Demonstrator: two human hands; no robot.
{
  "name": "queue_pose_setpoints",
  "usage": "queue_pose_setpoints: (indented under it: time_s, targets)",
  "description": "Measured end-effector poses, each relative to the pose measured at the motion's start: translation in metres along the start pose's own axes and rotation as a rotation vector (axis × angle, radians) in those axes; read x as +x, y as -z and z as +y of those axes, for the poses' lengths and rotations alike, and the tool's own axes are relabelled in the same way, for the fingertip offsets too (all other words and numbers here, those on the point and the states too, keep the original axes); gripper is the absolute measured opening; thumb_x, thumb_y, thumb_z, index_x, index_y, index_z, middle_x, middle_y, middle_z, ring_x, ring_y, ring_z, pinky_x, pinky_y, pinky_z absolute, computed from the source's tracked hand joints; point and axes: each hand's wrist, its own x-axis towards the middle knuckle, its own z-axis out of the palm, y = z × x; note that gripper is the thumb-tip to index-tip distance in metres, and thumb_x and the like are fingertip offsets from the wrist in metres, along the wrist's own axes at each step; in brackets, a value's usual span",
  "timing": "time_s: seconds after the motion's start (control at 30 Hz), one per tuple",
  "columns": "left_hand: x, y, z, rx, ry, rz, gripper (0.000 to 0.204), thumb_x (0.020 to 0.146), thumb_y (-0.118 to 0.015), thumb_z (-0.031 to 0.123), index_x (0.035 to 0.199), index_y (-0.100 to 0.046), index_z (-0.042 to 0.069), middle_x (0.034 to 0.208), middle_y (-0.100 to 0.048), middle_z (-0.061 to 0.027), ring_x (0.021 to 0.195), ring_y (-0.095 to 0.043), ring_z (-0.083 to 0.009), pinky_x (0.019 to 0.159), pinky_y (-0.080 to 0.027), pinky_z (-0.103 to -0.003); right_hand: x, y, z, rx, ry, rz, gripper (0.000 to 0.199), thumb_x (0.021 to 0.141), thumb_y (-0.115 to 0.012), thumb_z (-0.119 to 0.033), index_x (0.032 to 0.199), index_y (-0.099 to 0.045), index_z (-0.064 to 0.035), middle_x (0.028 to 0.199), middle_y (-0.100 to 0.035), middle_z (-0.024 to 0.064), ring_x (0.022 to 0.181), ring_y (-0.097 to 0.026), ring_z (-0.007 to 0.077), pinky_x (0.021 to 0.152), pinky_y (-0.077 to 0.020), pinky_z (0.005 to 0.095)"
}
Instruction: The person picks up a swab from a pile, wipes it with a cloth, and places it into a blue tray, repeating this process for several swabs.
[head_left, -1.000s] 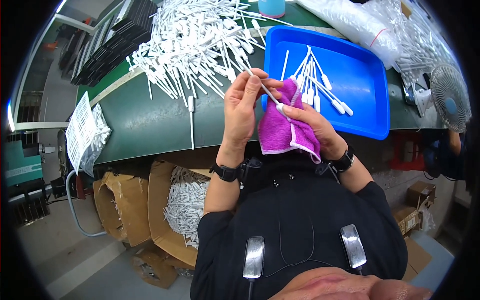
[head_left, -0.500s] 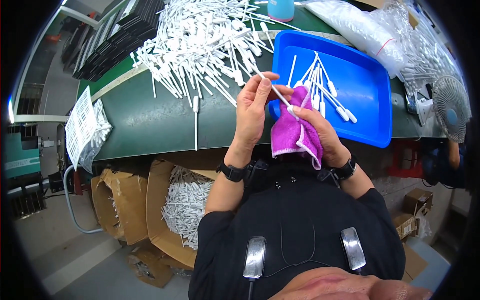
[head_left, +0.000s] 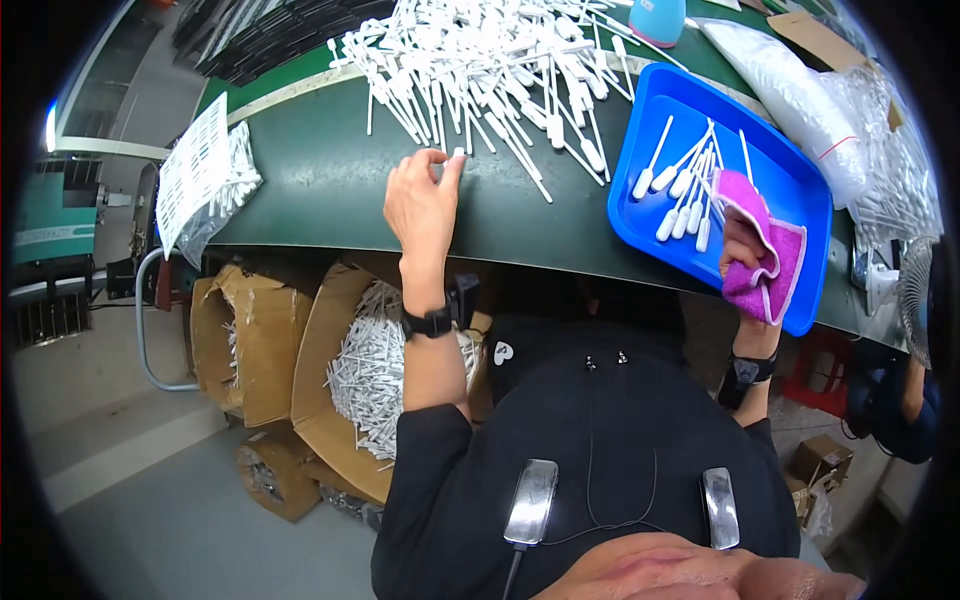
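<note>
My left hand is over the green bench, thumb and forefinger pinched on the small white end of a dropper; my hand hides the rest. A pile of white plastic droppers, with long stems and bulb ends, spreads just beyond it. My right hand is over the right side of the blue tray, closed on a purple cloth with a pale border. One stem sticks up past the cloth; whether that hand holds it I cannot tell. Several droppers lie fanned in the tray.
A plastic bag of droppers with a printed sheet stands at the bench's left end. Clear plastic bags and a small fan are at the right. Below the bench, a cardboard box holds many droppers.
My hands have parted: the left went left to the bench, the right moved right over the tray with the cloth. The dropper between them has left the left hand. The view has shifted.
</note>
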Motion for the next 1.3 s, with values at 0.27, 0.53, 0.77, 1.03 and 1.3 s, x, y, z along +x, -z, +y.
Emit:
queue_pose_setpoints:
  time_s: [0.27, 0.53, 0.77, 1.03, 1.3]
  targets:
    - [0.008, -0.006, -0.016, 0.166, -0.060, -0.183, 0.026, 0.078, -0.071, 0.029, 0.088, -0.064, 0.006, 0.079, -0.060, -0.0094, 0.078, -0.058, -0.0252, 0.071, -0.046, -0.037, 0.016, -0.009, -0.020, 0.010, 0.094, 0.042, 0.030, 0.087, -0.057, -0.008, 0.111, -0.046, 0.0080, 0.092, -0.051, 0.0124, 0.066, -0.045, 0.0126, 0.059, -0.0388, 0.0228]
    - [0.001, 0.027, -0.006, -0.972, 0.215, -0.103, 0.018, 0.089, -0.062, 0.015, 0.095, -0.058, -0.002, 0.081, -0.059, -0.0026, 0.061, -0.056, -0.0100, 0.059, -0.054, -0.027, 0.013, -0.018, -0.010, 0.227, 0.081, 0.289, 0.033, 0.085, -0.059, -0.008, 0.111, -0.046, 0.0082, 0.089, -0.051, 0.0105, 0.064, -0.047, 0.0130, 0.057, -0.0401, 0.0221]
    - [-0.010, 0.024, -0.025, -1.215, 0.265, -0.114, 0.018, 0.090, -0.061, 0.009, 0.102, -0.054, -0.003, 0.084, -0.063, -0.0094, 0.073, -0.064, -0.0157, 0.066, -0.057, -0.026, 0.006, 0.003, -0.019, 0.072, -0.052, -0.070, 0.034, 0.083, -0.058, -0.006, 0.112, -0.046, 0.0078, 0.084, -0.052, 0.0071, 0.060, -0.047, 0.0123, 0.050, -0.0391, 0.0216]
    - [-0.034, -0.004, -0.014, -1.364, 0.400, -0.292, 0.020, 0.091, -0.058, 0.008, 0.107, -0.059, -0.004, 0.084, -0.064, -0.0105, 0.077, -0.066, -0.0185, 0.070, -0.056, -0.029, -0.004, -0.014, 0.004, -0.148, 0.125, -0.146, 0.025, 0.086, -0.055, -0.009, 0.108, -0.051, 0.0024, 0.086, -0.049, 0.0043, 0.067, -0.047, 0.0125, 0.056, -0.0387, 0.0239]
    - [-0.042, -0.011, -0.011, -1.566, 0.494, -0.266, 0.023, 0.089, -0.057, 0.009, 0.108, -0.059, -0.003, 0.085, -0.064, -0.0085, 0.077, -0.065, -0.0184, 0.066, -0.056, -0.029, 0.009, -0.011, 0.011, -0.418, 0.275, 0.043, 0.044, 0.093, -0.052, -0.017, 0.133, -0.041, -0.0003, 0.094, -0.056, 0.0102, 0.073, -0.049, 0.0141, 0.062, -0.0459, 0.0244]
